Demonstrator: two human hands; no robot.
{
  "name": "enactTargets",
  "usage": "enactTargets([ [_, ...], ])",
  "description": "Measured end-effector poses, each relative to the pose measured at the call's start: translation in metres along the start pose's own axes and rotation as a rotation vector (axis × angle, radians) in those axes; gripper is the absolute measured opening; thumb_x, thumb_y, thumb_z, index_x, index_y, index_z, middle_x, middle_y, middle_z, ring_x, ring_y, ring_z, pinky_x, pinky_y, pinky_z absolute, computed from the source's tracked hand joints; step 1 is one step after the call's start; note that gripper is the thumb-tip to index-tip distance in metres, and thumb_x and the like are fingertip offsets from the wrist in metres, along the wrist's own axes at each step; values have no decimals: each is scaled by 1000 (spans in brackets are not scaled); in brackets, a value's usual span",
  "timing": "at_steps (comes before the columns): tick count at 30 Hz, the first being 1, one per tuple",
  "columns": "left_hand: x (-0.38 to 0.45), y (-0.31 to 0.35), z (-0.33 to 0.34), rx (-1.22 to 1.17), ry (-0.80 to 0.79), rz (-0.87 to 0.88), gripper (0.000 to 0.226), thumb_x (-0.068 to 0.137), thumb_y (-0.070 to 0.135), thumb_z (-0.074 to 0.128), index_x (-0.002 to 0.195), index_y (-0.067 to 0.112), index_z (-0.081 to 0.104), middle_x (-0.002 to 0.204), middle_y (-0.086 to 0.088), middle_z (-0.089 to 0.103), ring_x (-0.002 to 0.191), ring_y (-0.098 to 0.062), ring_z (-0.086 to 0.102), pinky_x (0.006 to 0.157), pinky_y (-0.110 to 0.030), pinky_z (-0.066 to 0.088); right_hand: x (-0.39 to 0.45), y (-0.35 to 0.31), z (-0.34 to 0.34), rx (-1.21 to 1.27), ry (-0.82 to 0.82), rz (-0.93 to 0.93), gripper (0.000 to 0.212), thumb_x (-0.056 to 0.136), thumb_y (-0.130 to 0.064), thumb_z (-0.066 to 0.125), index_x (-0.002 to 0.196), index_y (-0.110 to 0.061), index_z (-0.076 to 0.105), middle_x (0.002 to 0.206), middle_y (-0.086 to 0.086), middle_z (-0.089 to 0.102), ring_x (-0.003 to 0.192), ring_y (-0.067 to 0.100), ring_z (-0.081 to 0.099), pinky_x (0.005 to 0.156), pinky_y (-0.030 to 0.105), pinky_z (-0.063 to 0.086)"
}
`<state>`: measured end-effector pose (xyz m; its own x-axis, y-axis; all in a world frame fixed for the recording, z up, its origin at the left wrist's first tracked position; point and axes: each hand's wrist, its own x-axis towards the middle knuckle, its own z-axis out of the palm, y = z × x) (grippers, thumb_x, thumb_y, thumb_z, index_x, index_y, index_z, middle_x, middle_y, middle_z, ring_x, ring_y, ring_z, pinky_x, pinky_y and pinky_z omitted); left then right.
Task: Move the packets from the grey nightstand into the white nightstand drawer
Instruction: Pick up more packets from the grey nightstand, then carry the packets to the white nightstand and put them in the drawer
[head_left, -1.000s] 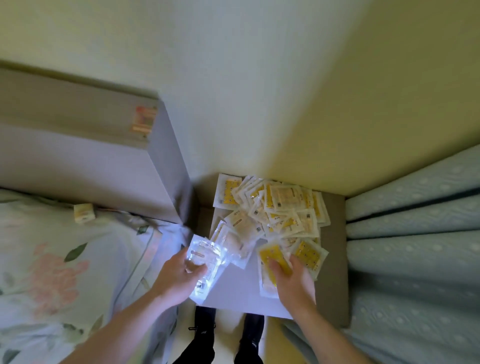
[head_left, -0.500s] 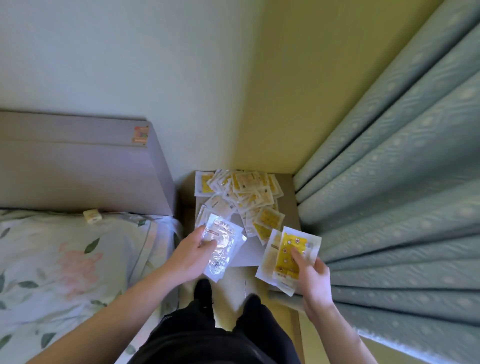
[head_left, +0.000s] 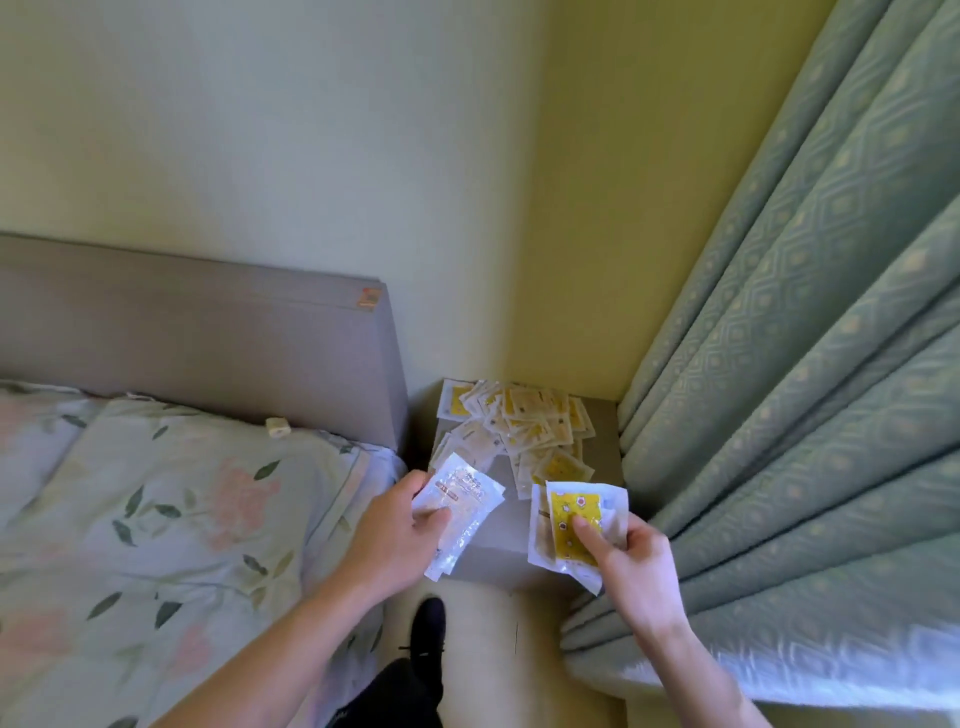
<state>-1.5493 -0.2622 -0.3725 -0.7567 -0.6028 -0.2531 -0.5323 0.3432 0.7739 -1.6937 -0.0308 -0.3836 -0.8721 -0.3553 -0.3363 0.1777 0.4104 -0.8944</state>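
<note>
Since a moment ago both hands have lifted off the pile and pulled back toward the body, each with packets. Going left: floral-print bed (head_left: 156, 519) with its grey padded headboard (head_left: 208, 338). Left hand (head_left: 397, 535) pinches a few clear, shiny plastic packets (head_left: 460, 506). Behind sits the grey nightstand surface (head_left: 493, 551), still carrying a heap of yellow-and-white packets (head_left: 519, 426). Right hand (head_left: 631, 564) grips a yellow-printed packet stack (head_left: 574, 525), thumb on top, beside the pale green patterned curtain (head_left: 805, 364).

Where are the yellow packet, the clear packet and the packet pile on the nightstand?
yellow packet (head_left: 575, 525): head view, on its yellow printed face.
clear packet (head_left: 462, 499): head view, on its shiny upper half.
packet pile (head_left: 519, 423): head view, middle of the heap.
</note>
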Motion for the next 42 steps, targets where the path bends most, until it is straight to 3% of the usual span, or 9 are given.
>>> enactTargets([
  [3, -50, -4, 13, 12, 90, 1, 12, 89, 20, 66, 85, 24, 55, 70, 9, 63, 56, -12, 53, 56, -33, 44, -24, 16, -16, -40, -81, -61, 26, 86, -35, 77, 86, -9, 73, 84, 14, 76, 84, 37, 72, 82, 53, 60],
  [10, -164, -7, 24, 39, 214, -50, 18, 86, 19, 67, 80, 22, 51, 76, 14, 68, 65, -15, 63, 59, -37, 49, -91, 34, -45, -54, -220, -117, 30, 88, -21, 78, 64, -11, 63, 65, 8, 67, 62, 11, 55, 60, 28, 49],
  [14, -214, -13, 16, 38, 240, -56, 16, 88, 17, 68, 86, 27, 56, 80, 19, 69, 67, -7, 65, 63, -36, 53, -124, 39, -43, -92, -263, -149, 19, 87, -29, 78, 78, -13, 74, 84, 14, 76, 74, 20, 70, 76, 48, 60],
  [18, -248, -20, 4, 56, 264, -72, 14, 91, 17, 68, 90, 27, 57, 83, 18, 71, 70, -3, 66, 57, -23, 47, -150, 43, -36, -79, -277, -160, 46, 78, -48, 77, 88, -3, 71, 89, 20, 74, 75, 27, 71, 79, 58, 58],
  [25, -301, -42, -26, 53, 293, -83, 16, 92, 18, 67, 87, 27, 54, 84, 15, 70, 69, -6, 63, 55, -23, 45, -203, 40, -8, -10, -295, -133, 9, 91, -23, 76, 91, -13, 78, 89, 2, 80, 89, 25, 77, 89, 53, 60],
  [29, -351, -75, -48, 8, 301, -117, 20, 92, 18, 65, 82, 22, 48, 72, 15, 64, 53, -7, 49, 50, -23, 37, -247, 39, 24, -39, -360, -147, 11, 91, -25, 76, 93, -15, 78, 90, 1, 80, 90, 24, 77, 90, 53, 59],
  [34, -426, -117, -73, -82, 346, -208, 20, 94, 25, 60, 86, 15, 45, 73, -13, 59, 49, -17, 38, 50, -30, 31, -313, 34, 62, -87, -474, -203, 10, 92, -27, 76, 96, -18, 78, 89, -3, 80, 87, 16, 77, 88, 43, 62],
  [38, -493, -139, -85, -116, 472, -257, 6, 96, 25, 61, 92, 23, 57, 77, 0, 69, 57, -17, 60, 53, -30, 41, -356, 29, 93, -163, -597, -260, 11, 91, -27, 76, 91, -15, 78, 86, -2, 80, 86, 20, 77, 84, 39, 62],
  [42, -564, -165, -82, -180, 639, -362, 7, 97, 27, 59, 93, 21, 60, 71, 7, 66, 55, -12, 55, 56, -31, 43, -385, 42, 136, -235, -742, -318, 25, 84, -35, 78, 85, -10, 76, 84, 10, 78, 78, 26, 74, 83, 48, 59],
])
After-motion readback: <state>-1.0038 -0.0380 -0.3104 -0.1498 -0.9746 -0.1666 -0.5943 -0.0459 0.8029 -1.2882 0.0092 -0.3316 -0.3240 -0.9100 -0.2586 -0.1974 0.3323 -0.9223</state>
